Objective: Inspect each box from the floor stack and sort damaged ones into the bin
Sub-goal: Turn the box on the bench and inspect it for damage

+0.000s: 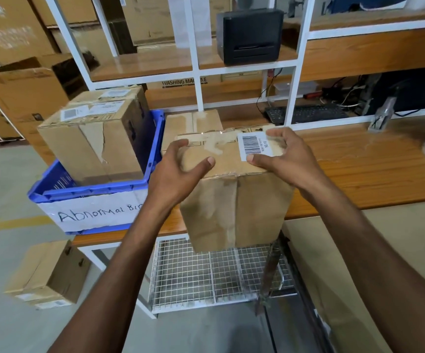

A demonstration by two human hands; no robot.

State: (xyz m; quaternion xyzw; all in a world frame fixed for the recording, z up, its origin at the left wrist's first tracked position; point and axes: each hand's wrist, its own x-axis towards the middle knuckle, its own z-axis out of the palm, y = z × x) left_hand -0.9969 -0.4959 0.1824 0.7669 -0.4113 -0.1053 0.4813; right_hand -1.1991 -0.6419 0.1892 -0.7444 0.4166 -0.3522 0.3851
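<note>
- The cardboard box point(234, 207) is held in the air, upright, at the front edge of the wooden bench point(359, 169), just right of the blue bin point(89, 192).
- Left hand point(178, 169): fingers curled over the top left edge, thumb on the top face, grasping the box.
- Right hand point(282, 156): fingers wrapped over the top right edge, thumb pressing the barcode label point(253, 145).
- Box condition: scuffed front face with pale patches, a vertical crease, and wrinkled tape across the top.
- The bin, marked "Abnormal Bin", contains a torn box point(91, 138).
- Another box point(48, 273) lies on the floor.
</note>
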